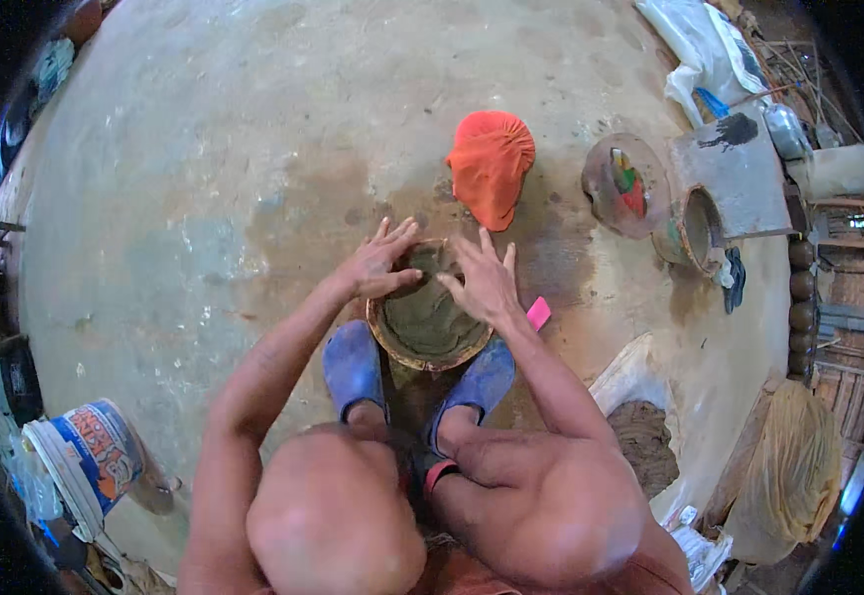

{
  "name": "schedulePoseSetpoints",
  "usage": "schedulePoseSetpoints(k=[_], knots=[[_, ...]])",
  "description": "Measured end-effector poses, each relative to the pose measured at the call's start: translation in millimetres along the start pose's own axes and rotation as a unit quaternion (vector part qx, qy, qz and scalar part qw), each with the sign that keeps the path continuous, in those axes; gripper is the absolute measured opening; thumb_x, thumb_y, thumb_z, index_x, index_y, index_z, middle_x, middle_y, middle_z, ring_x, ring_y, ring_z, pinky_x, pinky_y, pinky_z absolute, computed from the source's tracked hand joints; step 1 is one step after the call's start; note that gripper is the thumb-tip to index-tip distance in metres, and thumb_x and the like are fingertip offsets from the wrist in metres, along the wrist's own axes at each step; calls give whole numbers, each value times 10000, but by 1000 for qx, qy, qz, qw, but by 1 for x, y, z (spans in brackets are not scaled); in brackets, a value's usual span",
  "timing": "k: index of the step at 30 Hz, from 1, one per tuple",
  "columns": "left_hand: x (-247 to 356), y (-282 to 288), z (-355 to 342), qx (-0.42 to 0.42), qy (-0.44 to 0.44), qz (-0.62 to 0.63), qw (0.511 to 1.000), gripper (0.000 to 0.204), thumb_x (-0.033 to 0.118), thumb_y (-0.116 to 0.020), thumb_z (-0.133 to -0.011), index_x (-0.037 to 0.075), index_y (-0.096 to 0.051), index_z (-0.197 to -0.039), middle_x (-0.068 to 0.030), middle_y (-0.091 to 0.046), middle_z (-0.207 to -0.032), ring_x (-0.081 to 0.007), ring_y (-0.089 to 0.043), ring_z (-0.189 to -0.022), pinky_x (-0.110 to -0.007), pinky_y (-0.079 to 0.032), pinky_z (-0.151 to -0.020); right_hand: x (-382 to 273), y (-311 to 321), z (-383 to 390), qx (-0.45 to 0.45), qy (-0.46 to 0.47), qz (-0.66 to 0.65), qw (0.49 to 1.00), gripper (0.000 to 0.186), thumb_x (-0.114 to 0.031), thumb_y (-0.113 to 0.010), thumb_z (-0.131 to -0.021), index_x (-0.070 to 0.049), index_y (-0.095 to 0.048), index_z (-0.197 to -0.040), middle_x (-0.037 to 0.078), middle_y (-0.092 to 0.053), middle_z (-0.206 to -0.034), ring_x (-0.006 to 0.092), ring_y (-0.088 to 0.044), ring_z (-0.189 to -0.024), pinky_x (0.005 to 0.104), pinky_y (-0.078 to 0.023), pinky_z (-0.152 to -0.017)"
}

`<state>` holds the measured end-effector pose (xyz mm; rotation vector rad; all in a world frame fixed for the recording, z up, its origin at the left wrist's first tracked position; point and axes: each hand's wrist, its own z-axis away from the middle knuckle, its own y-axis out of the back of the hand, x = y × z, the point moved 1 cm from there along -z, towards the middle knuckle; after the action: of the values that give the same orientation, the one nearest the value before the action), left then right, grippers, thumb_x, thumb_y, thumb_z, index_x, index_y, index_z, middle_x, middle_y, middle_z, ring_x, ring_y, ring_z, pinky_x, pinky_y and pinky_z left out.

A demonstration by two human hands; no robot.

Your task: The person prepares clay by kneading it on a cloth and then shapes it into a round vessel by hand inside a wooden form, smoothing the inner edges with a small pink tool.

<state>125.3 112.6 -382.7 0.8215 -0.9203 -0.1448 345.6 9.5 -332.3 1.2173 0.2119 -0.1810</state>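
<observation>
Between my two blue shoes [355, 362] stands a round bowl-like mould [384, 347] filled with wet grey-brown clay [430, 322]. My left hand [384, 266] rests over its far left rim, fingers spread and the thumb reaching in above the clay. Across from it, my right hand [484, 278] lies over the far right rim with its fingers apart. Neither hand grips anything. Just beyond the right fingertips lies an orange-red cloth [492, 164], draped over a rounded shape that I cannot make out. A small pink piece [538, 313] shows beside my right wrist.
To the right are a round flat slab [606, 193], an open round container [668, 243] and a grey board [735, 178]. A clay lump [642, 436] sits on a white sack near my right knee. A white bucket [85, 461] lies at the left.
</observation>
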Motion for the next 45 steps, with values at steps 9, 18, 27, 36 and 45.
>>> schedulePoseSetpoints(k=[9, 18, 27, 36, 45], knots=[[34, -33, 29, 45, 9, -92, 995, 836, 414, -618, -945, 185, -289, -1679, -30, -209, -1768, -433, -102, -1621, -707, -175, -1256, -26, -32, 10, 39, 45, 121, 991, 658, -417, -530, -1038, -99, -429, -1605, 35, -278, -1739, 430, -183, -1602, 793, -164, -1186], [19, -45, 43, 146, 81, 44, 985, 1064, 584, -685, -878, 140, -176, -1701, -66, -172, -1776, -465, -65, -1617, -694, -163, -1262, -3, -15, -16, 144, 67, -31, 987, 687, -466, -542, -1021, -82, -464, -1585, 32, -345, -1713, 438, -205, -1592, 844, -93, -1160], [32, -58, 65, 142, 66, -44, 987, 1140, 695, -731, -835, 141, -229, -1697, -72, -148, -1781, -476, -43, -1616, -737, -160, -1230, -31, -31, -9, 32, 129, 121, 984, 684, -451, -501, -1059, -110, -375, -1639, -12, -231, -1757, 450, -104, -1612, 831, -91, -1176], [23, -73, 86, 177, 136, -11, 975, 1304, 826, -715, -755, 60, -211, -1682, -174, -88, -1774, -475, -30, -1617, -733, -147, -1231, 43, -26, 1, 54, -16, 9, 998, 750, -532, -541, -1030, -149, -367, -1651, 11, -230, -1760, 435, -64, -1620, 800, -97, -1203], [42, -71, 82, 173, 116, -84, 974, 1288, 827, -682, -779, 57, -188, -1686, -128, -100, -1780, -460, -40, -1621, -732, -148, -1232, 3, -26, 14, 11, 74, 85, 994, 856, -622, -635, -947, -202, -380, -1647, 47, -196, -1766, 452, -58, -1617, 786, -125, -1211]])
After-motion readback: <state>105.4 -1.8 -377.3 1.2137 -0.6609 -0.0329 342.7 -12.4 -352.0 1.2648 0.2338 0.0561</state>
